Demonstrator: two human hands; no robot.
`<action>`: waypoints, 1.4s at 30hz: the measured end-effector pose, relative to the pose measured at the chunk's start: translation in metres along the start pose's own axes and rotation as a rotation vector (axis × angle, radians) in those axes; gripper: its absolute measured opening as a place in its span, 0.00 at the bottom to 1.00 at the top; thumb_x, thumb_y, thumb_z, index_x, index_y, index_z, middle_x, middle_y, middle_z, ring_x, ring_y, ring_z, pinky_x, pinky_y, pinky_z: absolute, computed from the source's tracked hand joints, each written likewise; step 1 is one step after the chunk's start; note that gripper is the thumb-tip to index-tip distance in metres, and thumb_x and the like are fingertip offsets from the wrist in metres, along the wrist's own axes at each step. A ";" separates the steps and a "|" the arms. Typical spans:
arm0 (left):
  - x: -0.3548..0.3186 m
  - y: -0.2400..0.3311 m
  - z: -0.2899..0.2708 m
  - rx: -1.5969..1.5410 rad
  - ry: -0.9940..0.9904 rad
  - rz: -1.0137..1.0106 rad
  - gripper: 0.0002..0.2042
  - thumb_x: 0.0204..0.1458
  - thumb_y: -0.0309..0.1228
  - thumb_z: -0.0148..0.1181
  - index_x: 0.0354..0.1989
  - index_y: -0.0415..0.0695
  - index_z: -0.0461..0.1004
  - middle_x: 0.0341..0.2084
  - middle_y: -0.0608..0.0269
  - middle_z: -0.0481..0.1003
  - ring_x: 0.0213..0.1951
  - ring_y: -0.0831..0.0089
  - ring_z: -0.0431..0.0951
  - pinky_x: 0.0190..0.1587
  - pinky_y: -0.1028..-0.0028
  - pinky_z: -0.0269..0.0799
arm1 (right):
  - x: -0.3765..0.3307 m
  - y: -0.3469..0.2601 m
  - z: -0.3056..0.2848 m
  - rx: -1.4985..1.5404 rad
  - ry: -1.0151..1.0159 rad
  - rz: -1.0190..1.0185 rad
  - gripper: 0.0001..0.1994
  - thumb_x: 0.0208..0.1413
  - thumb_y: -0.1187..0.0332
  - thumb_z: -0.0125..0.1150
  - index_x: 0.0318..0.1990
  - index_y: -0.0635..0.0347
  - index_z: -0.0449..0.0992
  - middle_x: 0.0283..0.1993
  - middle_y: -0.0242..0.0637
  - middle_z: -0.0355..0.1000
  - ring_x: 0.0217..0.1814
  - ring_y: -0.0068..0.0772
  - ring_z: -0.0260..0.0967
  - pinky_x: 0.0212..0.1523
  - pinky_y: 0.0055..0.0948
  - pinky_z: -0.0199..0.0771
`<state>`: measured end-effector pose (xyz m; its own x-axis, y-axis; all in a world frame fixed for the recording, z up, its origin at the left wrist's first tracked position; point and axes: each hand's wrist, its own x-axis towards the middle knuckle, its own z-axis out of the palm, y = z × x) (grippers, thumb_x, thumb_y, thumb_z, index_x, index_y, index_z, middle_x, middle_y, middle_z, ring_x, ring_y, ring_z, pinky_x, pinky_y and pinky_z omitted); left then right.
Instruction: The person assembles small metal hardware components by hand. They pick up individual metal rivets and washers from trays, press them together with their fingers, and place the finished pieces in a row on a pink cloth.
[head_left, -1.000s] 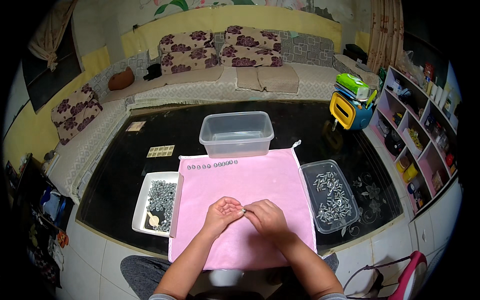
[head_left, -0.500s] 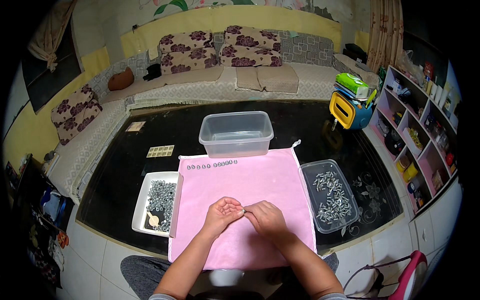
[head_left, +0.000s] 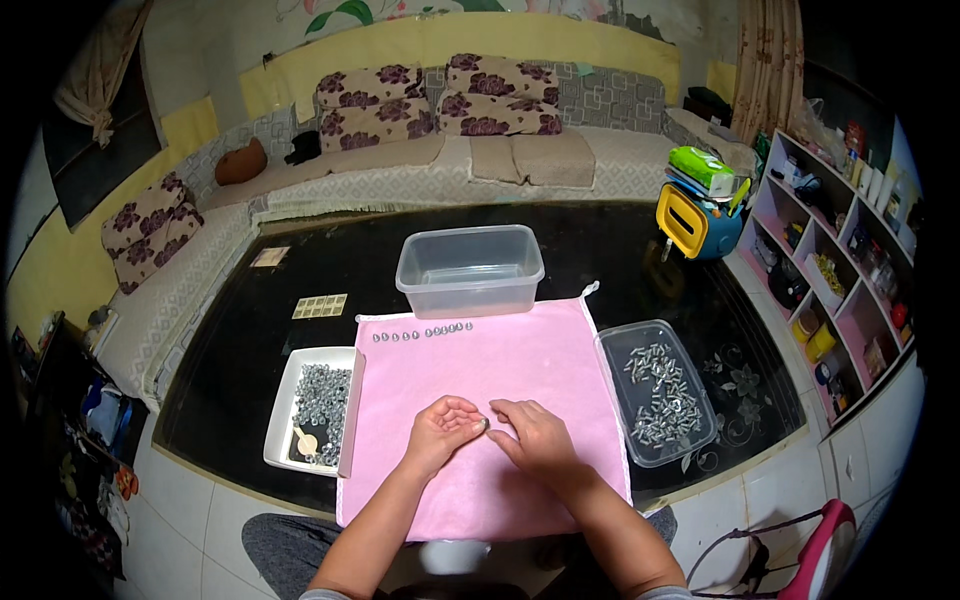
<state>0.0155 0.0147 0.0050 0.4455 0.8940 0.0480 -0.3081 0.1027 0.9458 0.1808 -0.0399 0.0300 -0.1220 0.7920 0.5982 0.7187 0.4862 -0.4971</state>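
Over the pink cloth [head_left: 430, 375], my left hand [head_left: 446, 432] pinches a small grey metal fastener [head_left: 486, 423] between thumb and fingertips. It is too small to tell whether it is a bolt, a nut or both joined. My right hand [head_left: 535, 438] is just right of it, its thumb and forefinger apart, with nothing visible between them. Along the cloth's far left side stands a row of small metal fasteners [head_left: 404, 336]. Nuts [head_left: 323, 392] fill part of the white tray [head_left: 283, 425] on the left. Loose bolts [head_left: 662, 400] lie in the clear plastic tray [head_left: 640, 460] on the right.
A clear plastic tub [head_left: 470, 298] stands beyond the cloth on the black table [head_left: 350, 235]. A beige card [head_left: 320, 306] lies left of it. A yellow and blue box [head_left: 690, 222] stands far right, near a shelf unit [head_left: 830, 270]. A sofa [head_left: 390, 170] runs behind.
My right thumb and forefinger have parted and come off the fastener. My left hand keeps its pinch in nearly the same place.
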 end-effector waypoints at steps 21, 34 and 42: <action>0.158 0.040 0.000 1.342 0.034 0.294 0.06 0.39 0.25 0.57 0.28 0.43 0.72 0.23 0.58 0.75 0.30 0.61 0.76 0.33 0.66 0.70 | -0.012 0.023 0.005 -0.015 -0.081 -0.032 0.08 0.39 0.73 0.58 0.30 0.61 0.70 0.31 0.39 0.64 0.37 0.41 0.63 0.39 0.34 0.66; 0.153 0.034 -0.004 1.370 0.074 0.314 0.07 0.40 0.26 0.58 0.30 0.42 0.72 0.26 0.55 0.75 0.31 0.59 0.75 0.33 0.65 0.70 | -0.011 0.022 0.004 -0.002 -0.084 -0.032 0.07 0.37 0.74 0.59 0.28 0.59 0.70 0.30 0.38 0.64 0.35 0.39 0.62 0.38 0.33 0.65; 0.046 0.039 0.009 1.222 -0.054 0.254 0.09 0.41 0.27 0.60 0.32 0.43 0.74 0.28 0.57 0.74 0.30 0.63 0.75 0.34 0.71 0.70 | -0.013 0.021 -0.015 0.004 -0.096 0.007 0.09 0.40 0.74 0.57 0.33 0.60 0.71 0.34 0.38 0.66 0.38 0.39 0.64 0.40 0.33 0.66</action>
<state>0.0316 0.0556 0.0471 0.5307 0.8072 0.2584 0.5786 -0.5678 0.5855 0.2071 -0.0454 0.0215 -0.1826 0.8269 0.5319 0.7170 0.4822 -0.5035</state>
